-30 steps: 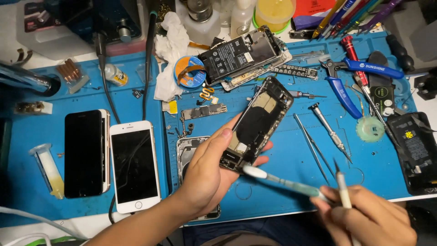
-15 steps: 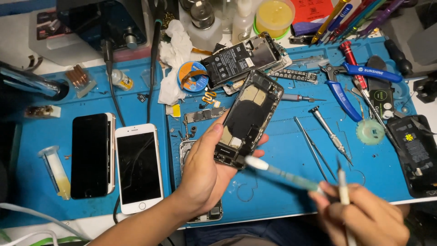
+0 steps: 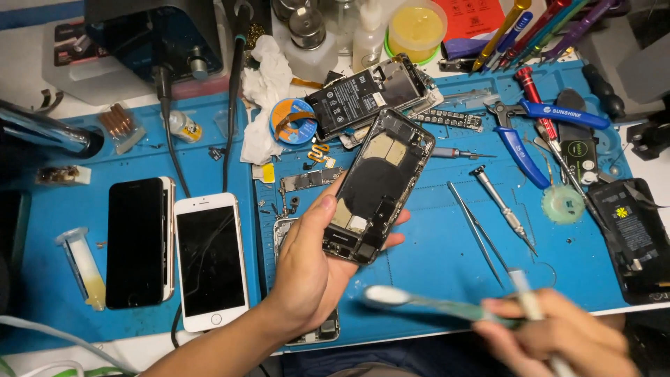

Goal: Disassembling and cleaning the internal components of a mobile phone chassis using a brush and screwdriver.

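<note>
1. Left hand (image 3: 307,279) grips opened phone chassis (image 3: 377,185) at centre frame, thumb on its left edge, fingers wrapped under the right; chassis raised over blue mat (image 3: 433,279).
2. Chassis long axis runs lower left to upper right; lower end in palm.
3. Right hand (image 3: 565,335), bottom right, clenched on toothbrush (image 3: 433,305); bristle head sits just below chassis's lower end, apart.
4. Brush + right hand motion-blurred; a 2nd white tool in that hand, unclear. Chassis internals too small to read.

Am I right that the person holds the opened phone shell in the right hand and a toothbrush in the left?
Not quite: the hands are swapped. The head view shows the left hand holding the opened phone shell, and the right hand holding the toothbrush.
</note>
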